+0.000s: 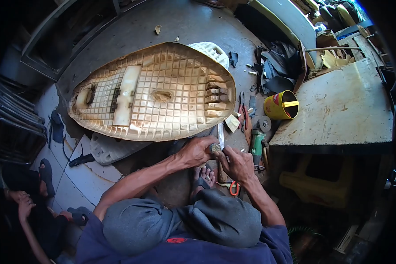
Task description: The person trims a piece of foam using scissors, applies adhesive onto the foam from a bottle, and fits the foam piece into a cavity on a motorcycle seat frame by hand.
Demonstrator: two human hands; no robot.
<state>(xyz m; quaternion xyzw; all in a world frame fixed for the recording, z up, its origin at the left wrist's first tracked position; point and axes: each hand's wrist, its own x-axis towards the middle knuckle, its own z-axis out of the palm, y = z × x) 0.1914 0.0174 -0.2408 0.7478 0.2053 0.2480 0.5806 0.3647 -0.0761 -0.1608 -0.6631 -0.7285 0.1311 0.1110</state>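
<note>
My left hand (198,150) is wrapped round a short object with a rough, pale round end (214,148); its kind is unclear. Closed fingers of my right hand (239,163) meet it from the other side, at the base of a narrow metal knife blade (221,135) pointing away from me. The knife's handle is hidden in my right hand. Just beyond both hands lies a large ribbed seat pan (185,105), underside up, brown-stained, with a pale crossbar (126,94). Whitish plastic pieces (112,149) show under its edge.
Right of my hands are a green angle grinder (257,143), red-handled pliers (243,115), orange-handled scissors (234,189) and a yellow tin (275,106). A low worn table (339,108) stands at the right. Black scraps (279,66) lie beyond. Another person's hands (24,204) appear at lower left.
</note>
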